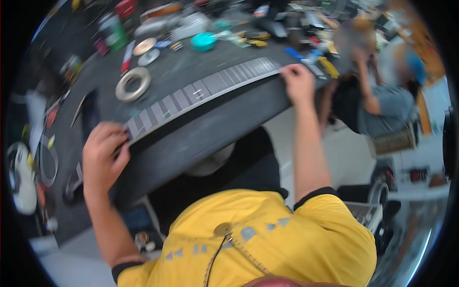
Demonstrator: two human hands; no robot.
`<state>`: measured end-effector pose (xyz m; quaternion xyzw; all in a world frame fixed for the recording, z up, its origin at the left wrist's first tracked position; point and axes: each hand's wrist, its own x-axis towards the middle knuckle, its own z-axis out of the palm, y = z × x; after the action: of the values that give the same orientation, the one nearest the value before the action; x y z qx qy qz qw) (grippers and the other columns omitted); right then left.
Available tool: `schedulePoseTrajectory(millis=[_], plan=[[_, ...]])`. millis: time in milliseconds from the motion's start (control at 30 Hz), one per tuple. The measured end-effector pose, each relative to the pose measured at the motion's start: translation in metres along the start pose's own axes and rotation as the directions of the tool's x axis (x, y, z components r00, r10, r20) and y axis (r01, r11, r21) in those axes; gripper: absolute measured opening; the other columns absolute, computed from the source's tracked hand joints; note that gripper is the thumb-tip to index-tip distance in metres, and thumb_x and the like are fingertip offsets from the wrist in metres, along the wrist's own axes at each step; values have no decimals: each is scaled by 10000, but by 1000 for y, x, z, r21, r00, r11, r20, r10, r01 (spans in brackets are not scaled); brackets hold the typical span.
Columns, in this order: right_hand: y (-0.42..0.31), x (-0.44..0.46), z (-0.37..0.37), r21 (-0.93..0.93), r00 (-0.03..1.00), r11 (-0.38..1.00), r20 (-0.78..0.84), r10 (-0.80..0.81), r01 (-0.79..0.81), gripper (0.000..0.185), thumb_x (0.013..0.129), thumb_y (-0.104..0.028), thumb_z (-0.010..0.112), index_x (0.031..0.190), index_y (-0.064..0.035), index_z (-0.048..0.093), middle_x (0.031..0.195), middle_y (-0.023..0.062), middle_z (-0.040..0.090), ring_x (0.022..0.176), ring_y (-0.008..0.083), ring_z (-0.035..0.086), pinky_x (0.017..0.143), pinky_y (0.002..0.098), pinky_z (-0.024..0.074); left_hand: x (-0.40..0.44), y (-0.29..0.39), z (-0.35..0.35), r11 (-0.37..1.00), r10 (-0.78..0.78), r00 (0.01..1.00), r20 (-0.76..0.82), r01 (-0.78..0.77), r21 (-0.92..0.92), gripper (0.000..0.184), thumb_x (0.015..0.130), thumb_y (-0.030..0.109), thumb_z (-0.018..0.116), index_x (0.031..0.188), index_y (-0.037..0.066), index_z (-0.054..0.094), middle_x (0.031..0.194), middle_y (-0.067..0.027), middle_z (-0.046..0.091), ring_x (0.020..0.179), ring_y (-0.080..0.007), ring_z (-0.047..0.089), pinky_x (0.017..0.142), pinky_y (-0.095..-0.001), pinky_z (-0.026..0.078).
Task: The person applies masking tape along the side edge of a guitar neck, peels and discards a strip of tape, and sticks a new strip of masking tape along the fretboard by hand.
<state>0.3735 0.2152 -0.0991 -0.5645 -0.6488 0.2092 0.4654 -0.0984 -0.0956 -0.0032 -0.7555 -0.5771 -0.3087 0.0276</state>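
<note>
A long, thin strip with grey rectangular patches [184, 99] stretches across the near part of the dark table, slightly bowed and blurred. Its lower left end is pinched between the thumb and fingers of my left hand [106, 150]. At the upper right end, my right hand [299, 85] has its thumb and fingertips closed on the strip's tip. Behind the strip lies a roll of beige tape [133, 71]. A dark flat object [91, 109] lies beyond my left hand.
The dark table [205, 153] has its front edge close to my body. Farther back are a turquoise roll [203, 41], a red-handled tool [127, 57], a green can [113, 31] and much clutter. A yellow-and-black tool [328, 68] lies beyond my right hand. Another person [388, 103] sits at right.
</note>
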Motion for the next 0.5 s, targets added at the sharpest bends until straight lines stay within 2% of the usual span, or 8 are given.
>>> schedulePoseTrajectory(millis=[33,100,233,500], plan=[[6,3,0,-48,999,998,2,-43,43,180,973,-199,864,1026,-35,810,901,44,768,854,144,677,799,336,551,-4,-3,-3,999,-25,1000,0,25,-20,215,759,-32,785,972,-33,758,1110,-159,787,1054,-379,755,944,-451,601],[22,9,0,67,994,994,58,-91,87,166,1011,-188,844,1041,-29,804,905,12,760,854,115,662,803,296,525,-14,-10,-8,998,-63,998,14,63,-12,214,779,-44,782,993,-33,777,1130,-163,804,1077,-371,764,961,-432,600],[23,9,2,153,998,987,52,-47,38,177,1030,-183,844,1061,-17,792,912,-14,736,858,77,643,804,259,506,-24,-15,-6,990,-119,993,-28,117,-74,248,762,-53,837,1006,-25,799,1165,-130,827,1097,-342,771,975,-425,608],[24,10,1,182,998,983,62,-26,14,197,1038,-192,848,1076,-9,787,925,-15,728,872,77,635,813,246,488,-21,-14,-4,994,-102,994,-32,101,-28,173,772,-22,855,935,-15,799,1104,-108,823,1042,-324,772,934,-418,613]])
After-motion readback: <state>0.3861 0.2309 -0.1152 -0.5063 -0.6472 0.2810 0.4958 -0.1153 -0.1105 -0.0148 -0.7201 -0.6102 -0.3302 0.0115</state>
